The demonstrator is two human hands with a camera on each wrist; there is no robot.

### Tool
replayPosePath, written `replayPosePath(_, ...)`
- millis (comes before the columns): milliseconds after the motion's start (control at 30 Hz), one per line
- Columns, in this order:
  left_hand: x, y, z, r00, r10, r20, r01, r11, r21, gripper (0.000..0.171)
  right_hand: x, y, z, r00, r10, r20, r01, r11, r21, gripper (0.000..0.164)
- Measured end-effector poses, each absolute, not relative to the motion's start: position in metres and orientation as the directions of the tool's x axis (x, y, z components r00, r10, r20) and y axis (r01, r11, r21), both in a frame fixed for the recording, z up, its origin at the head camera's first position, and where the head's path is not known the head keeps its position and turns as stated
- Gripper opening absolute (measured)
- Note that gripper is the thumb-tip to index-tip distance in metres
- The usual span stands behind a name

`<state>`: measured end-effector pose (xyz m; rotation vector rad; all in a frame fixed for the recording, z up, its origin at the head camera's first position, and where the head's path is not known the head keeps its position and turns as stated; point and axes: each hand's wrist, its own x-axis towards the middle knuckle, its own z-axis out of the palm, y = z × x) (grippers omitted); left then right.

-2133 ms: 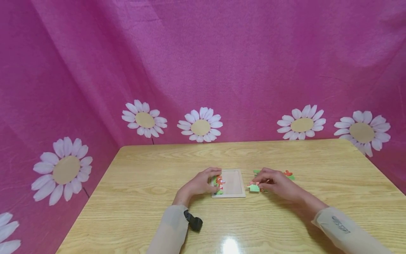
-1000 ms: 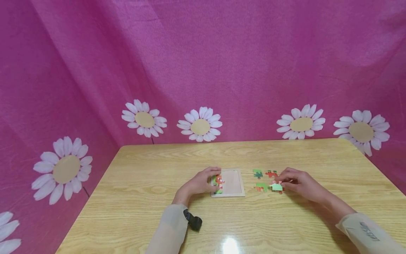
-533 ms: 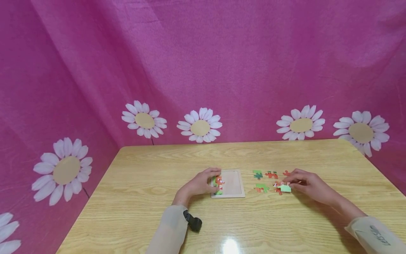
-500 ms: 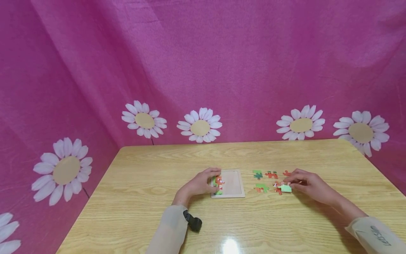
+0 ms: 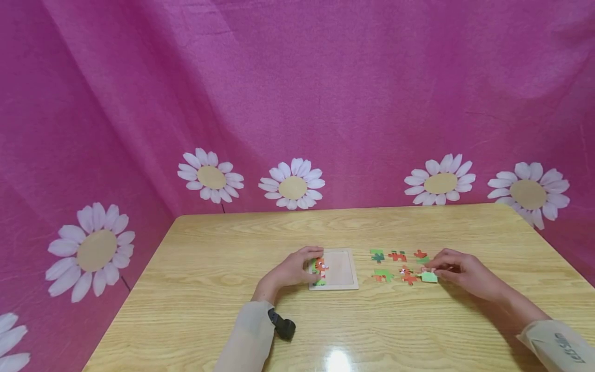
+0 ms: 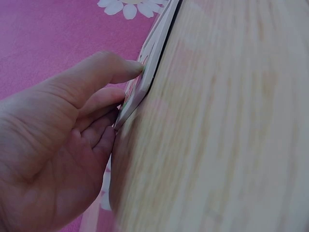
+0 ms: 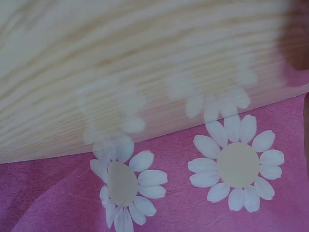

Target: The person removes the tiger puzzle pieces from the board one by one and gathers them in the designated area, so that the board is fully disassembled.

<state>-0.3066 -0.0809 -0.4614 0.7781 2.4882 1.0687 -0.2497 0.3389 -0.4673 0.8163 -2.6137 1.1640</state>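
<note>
My left hand (image 5: 292, 268) holds the left side of a square wooden puzzle tray (image 5: 355, 271) flat on the table. In the left wrist view its thumb (image 6: 128, 70) presses on the tray's top, with fingertips against the edge. Orange and green puzzle pieces (image 5: 321, 265) fill the tray's left side; bare wood shows over the rest. To the right, my right hand (image 5: 469, 275) pinches a pale green and pink puzzle piece (image 5: 429, 277) between thumb and fingers, low at the table. Its fingertips partly cover that piece. Only a dark sliver of the hand appears in the right wrist view.
Several loose puzzle pieces lie in two rows right of the tray: a green one (image 5: 377, 255), a red one (image 5: 397, 256), an orange-green one (image 5: 421, 255), a green-orange one (image 5: 383, 275) and a red one (image 5: 408, 276). A pink flowered curtain (image 5: 362, 103) stands behind the wooden table (image 5: 260, 232).
My right hand has carried the pale green piece rightward, from beside the tray, over the loose pieces to the right end of the near row. The left hand and tray have stayed put.
</note>
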Motion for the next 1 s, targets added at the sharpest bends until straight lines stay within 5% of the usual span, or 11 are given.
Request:
replayPosePath(400, -0.3061, -0.0810, -0.4608, -0.799, 0.596, -0.082, 0.354, 0.576, 0.737, 0.064, -0.2514, 0.3447, -0.4697, -0.847, -0.404, 0.345, -0.529, 0.579, -0.621, 0.022)
replayPosePath(1000, -0.3070, -0.0807, -0.4620, -0.798, 0.598, -0.079, 0.360, 0.578, 0.732, 0.064, -0.2542, 0.3462, -0.4742, -0.770, -0.471, 0.431, -0.637, 0.606, -0.477, 0.026)
